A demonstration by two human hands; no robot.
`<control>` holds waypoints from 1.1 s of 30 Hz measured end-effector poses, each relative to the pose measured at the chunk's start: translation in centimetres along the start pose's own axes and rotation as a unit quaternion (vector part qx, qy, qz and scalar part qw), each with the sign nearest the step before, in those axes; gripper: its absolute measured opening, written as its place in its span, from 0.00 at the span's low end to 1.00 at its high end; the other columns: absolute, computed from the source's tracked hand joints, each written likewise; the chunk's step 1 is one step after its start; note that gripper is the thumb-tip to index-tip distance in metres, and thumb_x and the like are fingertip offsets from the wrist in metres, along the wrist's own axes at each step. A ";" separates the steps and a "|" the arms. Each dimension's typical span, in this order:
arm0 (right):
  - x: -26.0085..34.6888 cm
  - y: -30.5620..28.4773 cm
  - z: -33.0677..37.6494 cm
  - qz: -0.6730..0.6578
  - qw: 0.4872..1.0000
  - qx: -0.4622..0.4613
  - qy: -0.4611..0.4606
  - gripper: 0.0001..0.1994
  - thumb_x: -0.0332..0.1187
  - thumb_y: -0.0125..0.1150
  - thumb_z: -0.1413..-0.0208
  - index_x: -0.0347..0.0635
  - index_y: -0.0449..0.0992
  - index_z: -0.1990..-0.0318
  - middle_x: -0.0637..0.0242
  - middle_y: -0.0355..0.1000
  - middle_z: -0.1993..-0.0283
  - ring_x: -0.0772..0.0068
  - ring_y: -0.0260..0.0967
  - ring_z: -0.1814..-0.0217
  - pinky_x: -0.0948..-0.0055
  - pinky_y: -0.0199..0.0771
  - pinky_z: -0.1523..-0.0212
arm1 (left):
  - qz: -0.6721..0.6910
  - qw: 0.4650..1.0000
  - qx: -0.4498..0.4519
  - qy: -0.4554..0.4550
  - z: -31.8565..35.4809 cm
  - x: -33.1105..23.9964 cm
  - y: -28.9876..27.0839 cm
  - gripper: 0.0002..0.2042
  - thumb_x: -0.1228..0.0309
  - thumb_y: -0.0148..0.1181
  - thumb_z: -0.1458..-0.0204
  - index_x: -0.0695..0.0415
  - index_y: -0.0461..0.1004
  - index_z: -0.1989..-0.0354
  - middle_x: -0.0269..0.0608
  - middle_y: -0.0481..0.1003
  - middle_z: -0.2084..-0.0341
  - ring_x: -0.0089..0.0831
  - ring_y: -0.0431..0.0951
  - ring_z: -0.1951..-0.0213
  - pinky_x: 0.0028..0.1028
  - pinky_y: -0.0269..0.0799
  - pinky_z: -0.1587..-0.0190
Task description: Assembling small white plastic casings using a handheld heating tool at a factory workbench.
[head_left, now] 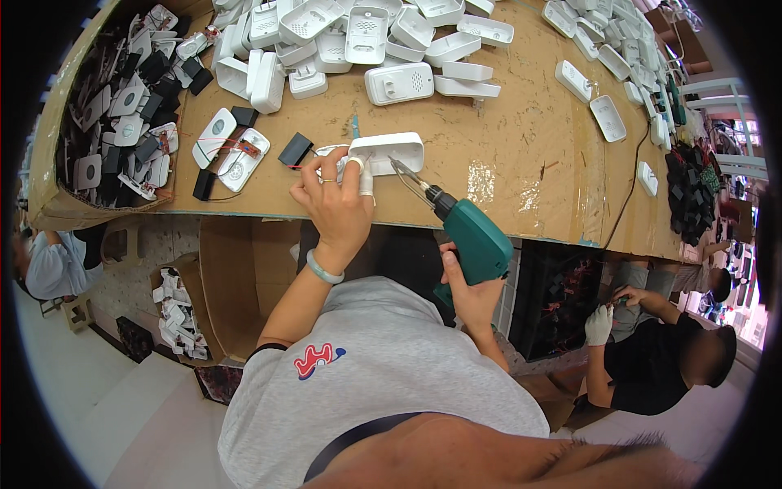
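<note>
My left hand (336, 200), with white coverings on some fingers, grips a white plastic housing (403, 153) close to the front edge of the cardboard-covered table. Its open side shows. Another white part, partly hidden, lies behind those fingers, beside a black box (295, 151) with a red wire. In my right hand (471, 295) is a green soldering gun (479, 240), held by its handle. The gun's metal tip points up and left, at or just inside the housing; whether it touches cannot be made out.
White housings (366, 35) pile up at the back, more at the far right. Left of my hand lies an opened wired device (242, 163). A carton (50, 175) of wired parts stands at the left. A gloved co-worker (652, 350) sits at the right.
</note>
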State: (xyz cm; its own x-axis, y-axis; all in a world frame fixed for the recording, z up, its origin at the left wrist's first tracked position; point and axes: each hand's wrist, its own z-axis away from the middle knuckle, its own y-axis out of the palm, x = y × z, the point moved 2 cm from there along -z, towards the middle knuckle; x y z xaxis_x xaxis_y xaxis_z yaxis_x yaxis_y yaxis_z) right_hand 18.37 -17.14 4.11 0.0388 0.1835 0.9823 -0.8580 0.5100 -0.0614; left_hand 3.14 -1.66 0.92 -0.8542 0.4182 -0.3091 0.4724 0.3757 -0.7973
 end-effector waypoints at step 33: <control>0.9 -0.4 0.8 -0.028 0.999 -0.014 -0.029 0.12 0.23 0.63 0.40 0.30 0.74 0.50 0.58 0.78 0.58 0.81 0.69 0.74 0.80 0.71 0.75 | 0.313 0.947 -0.026 -0.070 -1.2 2.7 -2.7 0.07 0.76 0.66 0.45 0.60 0.82 0.58 0.37 0.79 0.70 0.25 0.75 0.65 0.25 0.68 0.63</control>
State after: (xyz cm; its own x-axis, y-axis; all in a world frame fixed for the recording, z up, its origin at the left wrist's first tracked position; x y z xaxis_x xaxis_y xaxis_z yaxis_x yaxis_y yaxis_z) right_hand 18.38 -17.81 5.17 0.0555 0.1064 0.9928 -0.8407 0.5413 -0.0110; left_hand -0.22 -0.52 2.88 -0.4214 0.4607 -0.7812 0.9028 0.1319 -0.4092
